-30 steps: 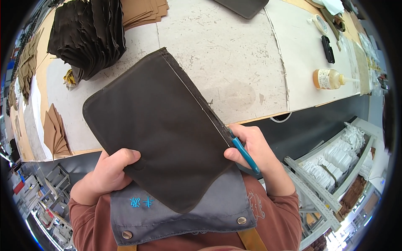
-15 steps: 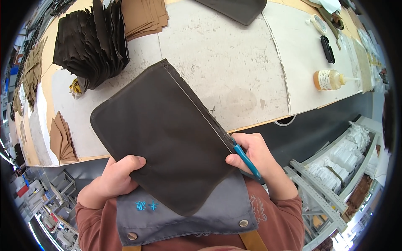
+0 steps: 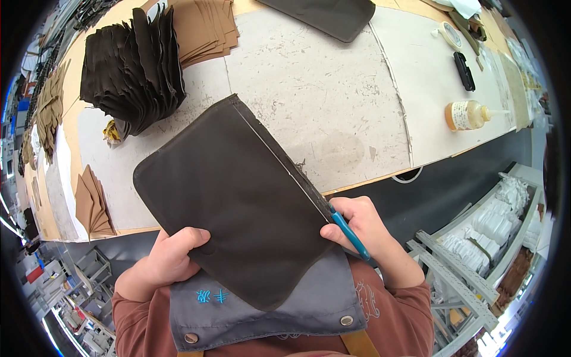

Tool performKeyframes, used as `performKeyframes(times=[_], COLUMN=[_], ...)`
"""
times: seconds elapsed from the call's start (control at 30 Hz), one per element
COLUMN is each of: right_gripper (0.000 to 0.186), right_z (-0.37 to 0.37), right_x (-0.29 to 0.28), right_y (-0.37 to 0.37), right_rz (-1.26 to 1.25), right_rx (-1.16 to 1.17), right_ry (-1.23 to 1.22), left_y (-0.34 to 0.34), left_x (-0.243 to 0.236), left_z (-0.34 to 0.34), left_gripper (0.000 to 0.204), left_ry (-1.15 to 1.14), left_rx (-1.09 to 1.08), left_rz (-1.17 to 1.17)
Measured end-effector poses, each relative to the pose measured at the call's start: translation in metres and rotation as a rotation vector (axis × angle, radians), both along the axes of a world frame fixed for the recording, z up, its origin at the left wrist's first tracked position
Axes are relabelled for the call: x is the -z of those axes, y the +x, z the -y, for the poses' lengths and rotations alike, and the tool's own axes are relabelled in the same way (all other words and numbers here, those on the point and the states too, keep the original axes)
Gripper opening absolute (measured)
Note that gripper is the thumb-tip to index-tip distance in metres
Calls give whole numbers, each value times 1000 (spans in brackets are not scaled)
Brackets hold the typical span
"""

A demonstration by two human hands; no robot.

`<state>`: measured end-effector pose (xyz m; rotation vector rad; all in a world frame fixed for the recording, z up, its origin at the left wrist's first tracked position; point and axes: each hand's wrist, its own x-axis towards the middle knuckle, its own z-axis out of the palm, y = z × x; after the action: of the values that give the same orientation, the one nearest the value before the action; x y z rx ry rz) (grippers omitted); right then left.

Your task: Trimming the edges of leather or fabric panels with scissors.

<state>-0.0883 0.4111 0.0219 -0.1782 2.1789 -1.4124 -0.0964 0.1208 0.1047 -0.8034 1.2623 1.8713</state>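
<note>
A dark brown fabric panel (image 3: 232,196) with rounded corners is held up at a slant, in front of my grey apron (image 3: 321,297). My left hand (image 3: 172,256) grips its lower left edge, thumb on top and fingers behind. On the opposite edge my right hand (image 3: 357,226) pinches the panel between thumb and fingers. That hand also holds a slim blue-handled tool (image 3: 350,234); its working end is hidden at the panel's edge. A thin white line runs along this edge, beside a raw strip with loose threads.
A thick stack of dark brown pieces (image 3: 131,71) stands at the table's far left, beside brown sheets (image 3: 205,30). Another dark panel (image 3: 333,15) lies at the back. To the right are a tape roll (image 3: 450,35), a black tool (image 3: 464,71) and a glue bottle (image 3: 467,115).
The panel and both hands have shifted very slightly down in the view, as has the table. The grips look the same.
</note>
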Motion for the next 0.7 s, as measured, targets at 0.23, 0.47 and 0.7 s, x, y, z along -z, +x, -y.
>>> performKeyframes(times=[0.23, 0.47, 0.7], right_gripper=[57, 59, 59], right_z=[-1, -4, -1], right_x=[0, -8, -7], right_y=[2, -12, -18], right_rz=[11, 52, 7], right_rx=[5, -91, -89], right_ry=[-12, 82, 83], left_y=[0, -2, -3], left_x=[-1, 0, 2], left_z=[0, -2, -1], left_gripper=[54, 53, 50], left_ry=[20, 56, 62], left_rx=[7, 37, 85], left_rz=[30, 0, 4])
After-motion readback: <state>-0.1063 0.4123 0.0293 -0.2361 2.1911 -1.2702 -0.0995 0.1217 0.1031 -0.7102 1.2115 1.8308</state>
